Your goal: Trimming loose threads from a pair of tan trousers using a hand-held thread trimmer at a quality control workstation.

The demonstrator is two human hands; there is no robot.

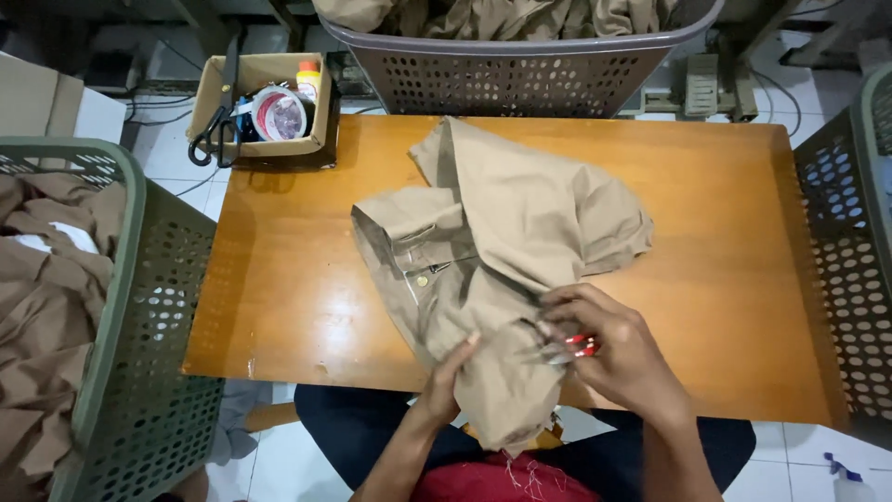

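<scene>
At table's 6 o'clock edge, left hand pinches khaki trousers; right hand closed round red-handled snips w/ blades on cloth.

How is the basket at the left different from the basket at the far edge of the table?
The left basket is green; the far basket is grey. The left basket stands beside the wooden table, along its left end, while the far basket sits behind its far edge. The left one shows its full depth; the far one is cut off by the picture's top. Both are perforated plastic and hold tan cloth.
</scene>
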